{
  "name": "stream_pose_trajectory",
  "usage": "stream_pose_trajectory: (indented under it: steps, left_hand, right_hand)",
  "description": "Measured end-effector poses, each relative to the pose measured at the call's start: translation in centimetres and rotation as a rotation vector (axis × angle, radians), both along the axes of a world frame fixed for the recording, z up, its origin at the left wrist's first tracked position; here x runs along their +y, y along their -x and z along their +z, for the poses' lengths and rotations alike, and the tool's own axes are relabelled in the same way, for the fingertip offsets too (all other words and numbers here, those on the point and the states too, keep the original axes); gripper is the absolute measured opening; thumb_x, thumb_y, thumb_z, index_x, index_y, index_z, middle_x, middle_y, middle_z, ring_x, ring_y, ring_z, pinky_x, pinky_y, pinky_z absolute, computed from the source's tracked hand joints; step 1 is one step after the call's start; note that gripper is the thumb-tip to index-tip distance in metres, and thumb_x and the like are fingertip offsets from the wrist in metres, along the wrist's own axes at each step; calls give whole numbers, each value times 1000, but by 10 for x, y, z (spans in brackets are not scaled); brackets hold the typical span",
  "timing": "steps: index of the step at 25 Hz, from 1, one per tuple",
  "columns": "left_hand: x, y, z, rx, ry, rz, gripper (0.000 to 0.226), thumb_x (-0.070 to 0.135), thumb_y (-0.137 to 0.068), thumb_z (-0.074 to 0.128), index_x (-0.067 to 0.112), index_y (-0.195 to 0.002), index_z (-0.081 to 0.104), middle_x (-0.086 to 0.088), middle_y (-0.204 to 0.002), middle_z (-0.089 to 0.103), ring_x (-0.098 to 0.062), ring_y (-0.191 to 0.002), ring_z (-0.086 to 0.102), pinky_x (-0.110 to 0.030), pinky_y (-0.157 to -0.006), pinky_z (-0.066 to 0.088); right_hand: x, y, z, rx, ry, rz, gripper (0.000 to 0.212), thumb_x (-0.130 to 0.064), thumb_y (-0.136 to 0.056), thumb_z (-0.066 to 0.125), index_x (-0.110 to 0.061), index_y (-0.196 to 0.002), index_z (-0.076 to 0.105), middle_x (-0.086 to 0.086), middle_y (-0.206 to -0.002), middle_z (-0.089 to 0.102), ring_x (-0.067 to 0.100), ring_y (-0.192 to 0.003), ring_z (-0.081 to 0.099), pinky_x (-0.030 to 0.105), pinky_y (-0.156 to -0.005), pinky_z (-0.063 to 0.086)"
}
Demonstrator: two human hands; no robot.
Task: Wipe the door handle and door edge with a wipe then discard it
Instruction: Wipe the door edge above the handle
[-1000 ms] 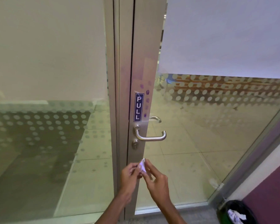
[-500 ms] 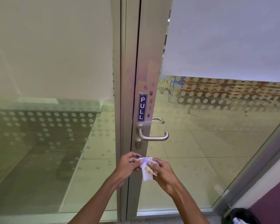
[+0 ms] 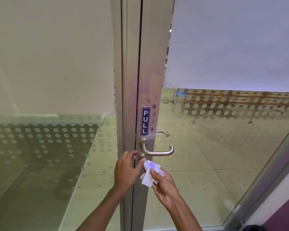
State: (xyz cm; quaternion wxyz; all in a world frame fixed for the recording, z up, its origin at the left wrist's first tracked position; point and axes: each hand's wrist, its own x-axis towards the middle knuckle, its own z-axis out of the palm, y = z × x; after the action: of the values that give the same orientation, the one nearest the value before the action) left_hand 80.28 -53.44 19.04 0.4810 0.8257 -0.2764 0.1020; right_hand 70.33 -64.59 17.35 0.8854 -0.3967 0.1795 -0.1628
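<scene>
Right, I'm looking at a glass door with an aluminium door edge (image 3: 146,77) running down mid-frame. Door handle (image 3: 158,151) is a brushed metal lever, sticking out to the right, with a lock cylinder (image 3: 143,156) just below its pivot. A dark blue PULL sticker (image 3: 145,121) is sitting vertically on the stile right above the handle plate, and I'm seeing purple smudges (image 3: 154,106) dotted beside and above it.

Both hands are working just under the handle. Left hand (image 3: 126,170) is curling its fingers loosely near the lock cylinder, thumb tip touching the wipe's (image 3: 149,172) upper corner (I can't tell whether it's actually gripping it). Right hand (image 3: 163,185) is pinching the wipe between thumb and fingers; the wipe is crumpled, white, with brownish marks, hanging in front of the stile and apart from the handle.

Surroundings: the glass panels (image 3: 223,155) on both sides are carrying a frosted dot pattern across the middle band. A white sheet (image 3: 232,42) is covering the upper part of the door glass. Through the glass I'm seeing pale floor tiles (image 3: 198,164) and wooden furniture (image 3: 240,97) further back (blurred by the dots). A second lever (image 3: 163,132) is showing on the far side of the door. Lower right, a purple wall (image 3: 287,205) is meeting the frame, and a black object (image 3: 255,228) is just poking in at the bottom edge, too cropped to identify.
</scene>
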Motion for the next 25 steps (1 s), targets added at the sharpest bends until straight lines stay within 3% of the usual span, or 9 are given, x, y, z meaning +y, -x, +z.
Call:
stream_pose_trajectory:
  steps: [2,4,6,8,11,14,18,21,25]
  left_hand:
    - [-6,-16,24,-348,-37,122,38,46,-89,58,19,-114,64,4,-107,63,-14,-96,59,-26,-83,43]
    - [-15,-38,54,-619,-44,181,49,44,-90,51,13,-128,57,-6,-129,59,-23,-117,53,-34,-97,42]
    - [-24,-62,88,-760,-46,169,62,41,-91,52,8,-142,42,-13,-150,43,-26,-138,35,-40,-113,29]
    - [-31,-86,120,-867,-81,159,69,41,-93,50,6,-149,29,-16,-158,27,-26,-149,17,-44,-121,16]
    - [-37,-112,152,-935,-186,203,73,47,-98,38,6,-154,15,-12,-164,8,-22,-152,0,-43,-124,1]
    - [-41,-124,156,-963,-276,273,74,53,-99,21,9,-155,0,-5,-162,-18,-18,-151,-13,-38,-123,-12]
    - [-45,-130,151,-1007,-263,301,73,52,-99,15,11,-155,-6,-5,-162,-20,-19,-151,-11,-39,-123,-13]
    - [-48,-134,149,-1037,-241,309,73,51,-98,18,10,-155,-4,-5,-163,-18,-20,-152,-11,-40,-123,-11]
    - [-48,-136,148,-1059,-214,296,74,53,-98,17,10,-155,-3,-6,-163,-17,-21,-152,-10,-40,-123,-10]
  right_hand:
    - [-4,-11,19,-33,63,-104,29,3,-91,58,5,-120,61,14,-104,74,23,-84,71,28,-75,59]
    - [-9,-25,46,-34,273,-252,28,-1,-92,60,-7,-118,67,4,-100,76,17,-87,72,26,-75,57]
    - [-12,-40,76,-48,519,-407,29,-10,-91,65,-29,-113,70,-12,-99,76,6,-91,71,20,-74,56]
    - [-16,-54,105,-81,694,-567,33,-14,-90,68,-36,-115,68,-16,-108,73,0,-102,67,18,-83,54]
    - [-27,-74,135,-207,1059,-758,62,15,-81,55,-23,-129,60,-4,-131,61,9,-125,56,19,-102,46]
    - [-42,-95,155,-221,1434,-879,75,25,-70,55,-14,-134,55,-4,-138,54,17,-130,51,21,-109,37]
    - [-63,-116,154,-131,1739,-915,75,28,-68,60,-7,-135,55,7,-141,52,24,-133,47,20,-110,34]
    - [-68,-125,132,-77,1884,-833,69,13,-84,59,-8,-146,38,6,-155,33,22,-145,28,34,-114,34]
    - [-63,-124,95,49,1992,-695,61,-29,-102,30,-9,-154,8,6,-164,2,21,-151,5,37,-124,10]
